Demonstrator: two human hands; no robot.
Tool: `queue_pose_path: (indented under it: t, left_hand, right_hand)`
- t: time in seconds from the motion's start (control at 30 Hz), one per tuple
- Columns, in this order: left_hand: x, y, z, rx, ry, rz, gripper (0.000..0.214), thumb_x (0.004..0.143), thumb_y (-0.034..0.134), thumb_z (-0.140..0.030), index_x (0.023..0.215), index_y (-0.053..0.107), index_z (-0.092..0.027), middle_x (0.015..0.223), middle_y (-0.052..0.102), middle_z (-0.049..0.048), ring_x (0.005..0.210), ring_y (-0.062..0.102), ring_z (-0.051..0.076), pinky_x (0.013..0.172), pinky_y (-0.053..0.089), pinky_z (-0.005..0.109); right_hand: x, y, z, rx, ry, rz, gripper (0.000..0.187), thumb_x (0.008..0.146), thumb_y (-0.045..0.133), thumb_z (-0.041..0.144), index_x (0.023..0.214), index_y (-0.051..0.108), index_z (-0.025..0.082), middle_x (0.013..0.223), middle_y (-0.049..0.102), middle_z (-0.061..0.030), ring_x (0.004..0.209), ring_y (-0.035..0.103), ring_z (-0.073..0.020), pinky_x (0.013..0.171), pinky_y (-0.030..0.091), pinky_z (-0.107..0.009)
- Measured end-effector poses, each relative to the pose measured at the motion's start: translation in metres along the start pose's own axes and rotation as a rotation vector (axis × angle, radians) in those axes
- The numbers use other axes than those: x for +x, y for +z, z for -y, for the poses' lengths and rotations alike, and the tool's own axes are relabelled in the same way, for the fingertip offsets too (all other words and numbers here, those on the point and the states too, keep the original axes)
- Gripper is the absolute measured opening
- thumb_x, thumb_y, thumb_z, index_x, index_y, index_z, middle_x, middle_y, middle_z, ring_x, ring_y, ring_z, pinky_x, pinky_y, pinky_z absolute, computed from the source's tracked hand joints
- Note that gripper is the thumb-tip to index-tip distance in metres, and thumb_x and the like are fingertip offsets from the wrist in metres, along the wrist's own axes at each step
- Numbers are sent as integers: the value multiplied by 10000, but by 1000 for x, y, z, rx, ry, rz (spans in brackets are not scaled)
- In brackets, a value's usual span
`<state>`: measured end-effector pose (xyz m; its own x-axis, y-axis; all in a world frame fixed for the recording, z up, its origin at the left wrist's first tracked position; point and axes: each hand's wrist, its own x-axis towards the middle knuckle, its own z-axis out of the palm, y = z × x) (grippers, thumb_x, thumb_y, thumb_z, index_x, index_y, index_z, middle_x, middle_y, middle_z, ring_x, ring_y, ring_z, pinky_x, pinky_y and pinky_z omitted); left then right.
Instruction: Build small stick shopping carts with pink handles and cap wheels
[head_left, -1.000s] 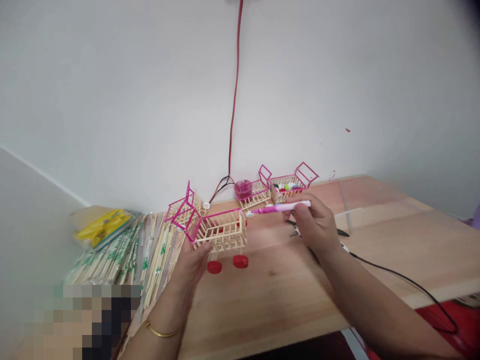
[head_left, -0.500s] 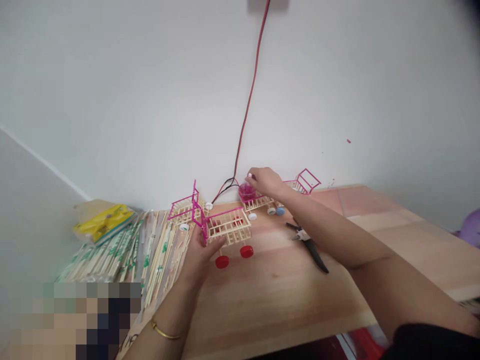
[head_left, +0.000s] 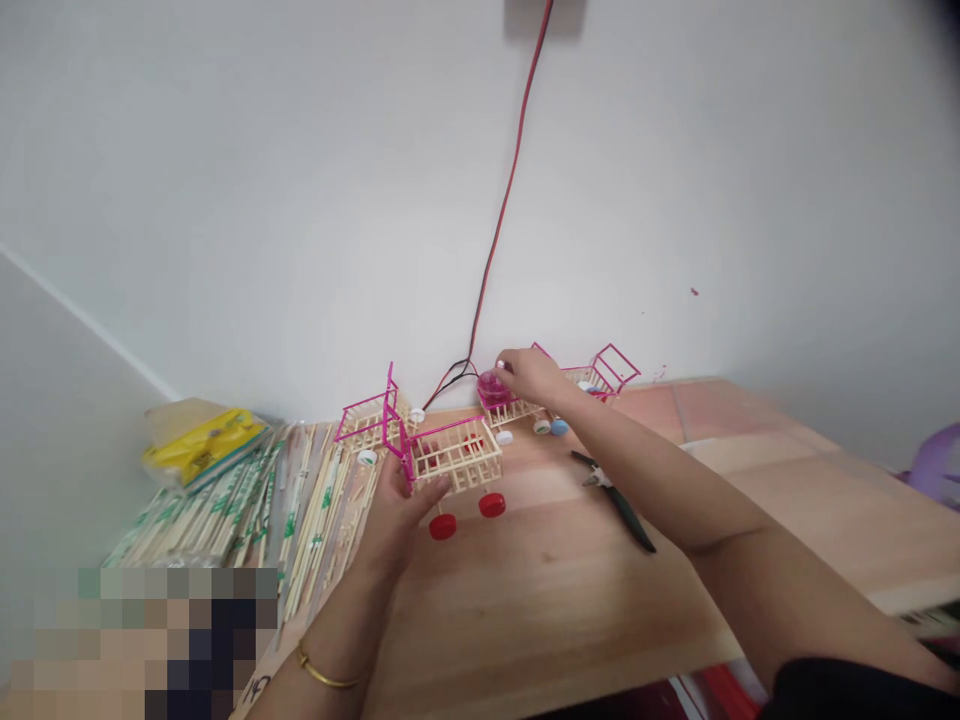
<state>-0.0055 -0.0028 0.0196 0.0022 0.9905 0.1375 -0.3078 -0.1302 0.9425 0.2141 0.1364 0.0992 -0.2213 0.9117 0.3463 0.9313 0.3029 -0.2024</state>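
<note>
My left hand [head_left: 401,510] is closed around the pink handle end of a small stick cart [head_left: 457,455], with pale bars, a pink top rim and red bottle-cap wheels. Farther back, my right hand [head_left: 531,375] pinches a small white-tipped thing [head_left: 501,366] above a clear container of pink liquid [head_left: 493,390]; its lower part is hidden. That container appears to sit at the end of a second stick cart [head_left: 517,412] with bottle-cap wheels. Another pink-edged cart [head_left: 367,420] stands behind my left hand.
Pliers [head_left: 619,510] with dark handles lie under my right forearm. Bundles of wooden sticks [head_left: 225,500] and a yellow packet [head_left: 206,440] cover the table's left side. A further cart [head_left: 600,375] stands by the wall, near a red-and-black cable [head_left: 499,220].
The view has shifted slightly. My right hand has moved a little over the pink container, uncovering more of the carts behind it. My left hand keeps its hold on the cart.
</note>
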Motion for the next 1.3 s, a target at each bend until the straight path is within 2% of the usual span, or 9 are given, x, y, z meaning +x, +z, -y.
queue_pose_path:
  t: [0.17,0.27,0.33,0.4,0.47,0.57,0.73,0.93,1.3]
  left_hand:
    - [0,-1,1,78,15,-16,586,615,831,-291,1132,570,-201,1125,654,81,1063,621,246,884,491,339]
    - [0,-2,3,62,15,-19,582,616,829,-286,1131,571,-200,1113,654,79,1055,620,245,889,488,346]
    - [1,-3,5,15,20,10,578,650,807,-285,1167,562,-209,1131,653,78,1066,616,243,914,474,352]
    - [1,-4,6,-33,11,50,541,685,781,-294,1174,565,-215,1142,653,78,1069,615,240,924,465,353]
    - [0,-4,7,-54,-4,88,508,697,768,-307,1158,576,-212,1138,653,80,1064,614,244,918,464,352]
    - [-2,-4,8,-11,-15,104,528,675,784,-306,1153,581,-214,1150,640,81,1092,598,254,905,466,338]
    - [-5,-4,11,42,-25,125,640,619,819,-276,1204,563,-232,1197,630,90,1132,586,278,905,477,337]
    - [-6,-3,16,30,-15,89,710,560,843,-274,1217,574,-248,1200,644,83,1127,601,291,924,487,354]
    - [-8,-11,24,42,-24,22,818,542,858,-266,1287,519,-275,1246,633,73,1158,588,294,938,487,361]
  right_hand:
    - [-10,1,-3,149,6,-95,229,864,538,352,821,682,179,688,681,-39,656,589,-163,603,342,-250]
    - [-23,-4,-13,239,71,-229,287,918,443,364,917,650,166,746,677,-48,688,589,-158,630,383,-254]
    - [-39,-8,-21,374,140,-343,335,949,369,399,988,609,167,779,663,-44,680,580,-144,620,408,-254]
    - [-60,-10,-27,851,230,-439,306,894,484,475,925,597,192,710,604,0,572,513,-113,523,385,-232]
    - [-83,-11,-28,1254,258,-381,303,835,579,509,850,576,207,675,535,34,514,436,-82,460,334,-208]
    - [-112,-6,-22,1507,286,-277,296,800,658,489,820,580,204,676,506,38,502,399,-64,438,304,-198]
    - [-132,5,-19,1505,206,-287,219,881,597,443,913,621,228,686,524,31,528,432,-71,467,315,-210]
    - [-137,9,-26,1453,167,-311,191,923,542,421,935,602,241,693,545,29,546,458,-82,486,325,-223]
    - [-140,10,-25,1404,134,-257,209,932,520,428,953,586,231,682,545,34,568,490,-86,521,359,-226]
